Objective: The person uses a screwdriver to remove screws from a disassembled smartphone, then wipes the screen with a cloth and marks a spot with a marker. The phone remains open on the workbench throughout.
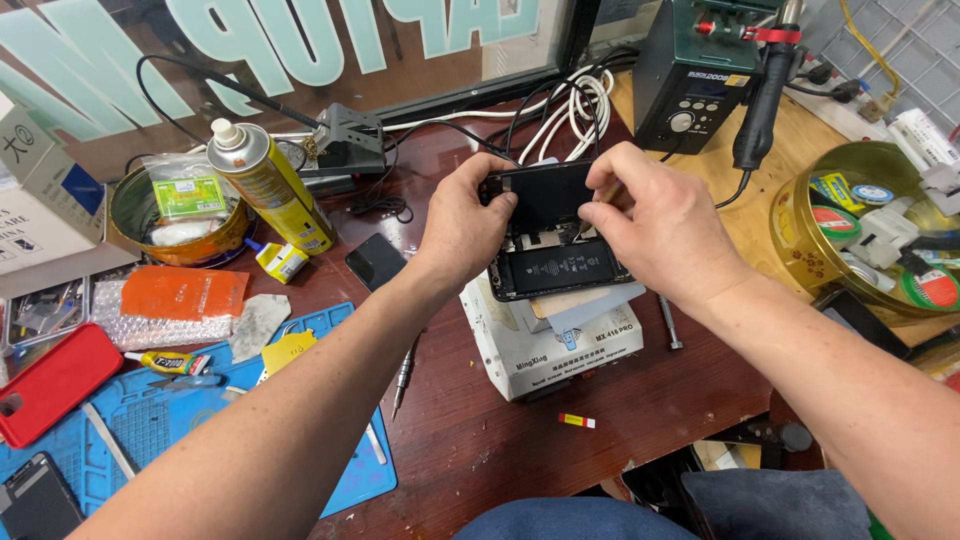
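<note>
small yellow tube (577,421) lies near on the tabletop (480,440). my left hand (462,225) grips the lifted screen (545,192) of the opened phone (556,270) on a white box (545,345), centre. right hand (655,232) pinches a thin tool (597,205) at the hinge.

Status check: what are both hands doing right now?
Left hand grips the opened phone, screen lifted. Right hand pinches a small tool at its middle. Nothing blocking.

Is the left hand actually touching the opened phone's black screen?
Touching. The head view shows the left hand with its fingertips wrapped over the left edge of the lifted black screen, with no gap between them.
</note>
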